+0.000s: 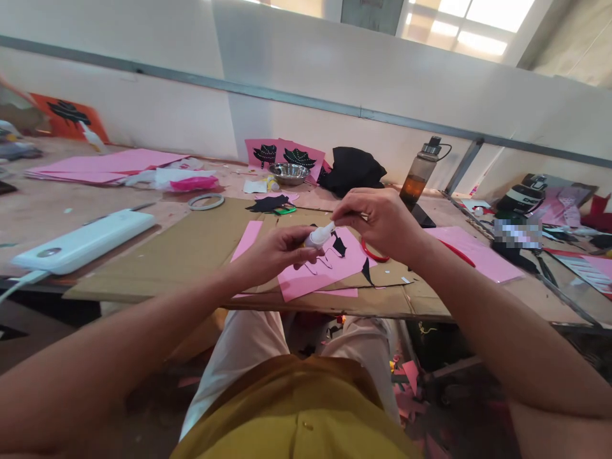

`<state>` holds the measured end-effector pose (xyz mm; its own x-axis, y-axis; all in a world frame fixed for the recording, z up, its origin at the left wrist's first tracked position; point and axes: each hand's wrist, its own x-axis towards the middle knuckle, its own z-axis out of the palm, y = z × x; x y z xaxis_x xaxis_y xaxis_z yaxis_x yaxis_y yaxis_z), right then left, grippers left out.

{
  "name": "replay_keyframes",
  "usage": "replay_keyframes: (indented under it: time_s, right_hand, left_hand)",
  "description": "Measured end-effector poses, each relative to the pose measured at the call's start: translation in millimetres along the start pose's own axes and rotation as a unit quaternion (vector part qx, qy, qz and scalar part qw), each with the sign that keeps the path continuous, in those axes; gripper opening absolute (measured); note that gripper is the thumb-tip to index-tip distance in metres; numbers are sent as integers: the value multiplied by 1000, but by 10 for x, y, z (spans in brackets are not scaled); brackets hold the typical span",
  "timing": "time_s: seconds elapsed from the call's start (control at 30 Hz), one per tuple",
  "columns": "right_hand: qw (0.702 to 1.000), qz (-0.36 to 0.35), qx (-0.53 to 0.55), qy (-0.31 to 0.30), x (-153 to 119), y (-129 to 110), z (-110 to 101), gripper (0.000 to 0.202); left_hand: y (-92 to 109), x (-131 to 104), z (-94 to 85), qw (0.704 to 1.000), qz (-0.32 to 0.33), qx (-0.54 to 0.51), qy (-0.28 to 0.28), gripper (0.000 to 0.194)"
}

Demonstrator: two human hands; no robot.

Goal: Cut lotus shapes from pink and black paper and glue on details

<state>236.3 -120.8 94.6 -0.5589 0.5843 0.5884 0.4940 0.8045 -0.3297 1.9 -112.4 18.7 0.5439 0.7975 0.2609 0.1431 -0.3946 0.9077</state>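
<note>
Bottle (315,240): gripped in left hand (275,250), pinched at tip (327,230) by right hand (382,217); seemingly part-done on pink sheet (296,287), with black piece (340,247) laid, drawn lines (326,262) left bare

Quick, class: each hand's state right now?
Left hand: closed around a small white bottle.
Right hand: pinched closed at the bottle's tip; whether gripping, unclear.

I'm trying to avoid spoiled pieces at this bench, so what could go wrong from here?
The small white bottle, tilted in the left hand with the right hand at its tip, might drip onto the pink sheet below. The pointed black piece at that sheet's right edge could be brushed out of place. The drinking bottle beyond the right hand might get knocked over.
</note>
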Motion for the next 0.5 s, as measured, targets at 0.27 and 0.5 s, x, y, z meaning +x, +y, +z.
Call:
replay_keyframes:
  time_s: [0.27,0.5]
  right_hand:
    - [996,49,12,75,-248,363,206,23]
    - [984,113,-93,-104,-747,743,454,30]
  left_hand:
    - [-138,125,-387,988,22,-29,153,38]
    - [-420,152,-1090,948,-65,108,291,28]
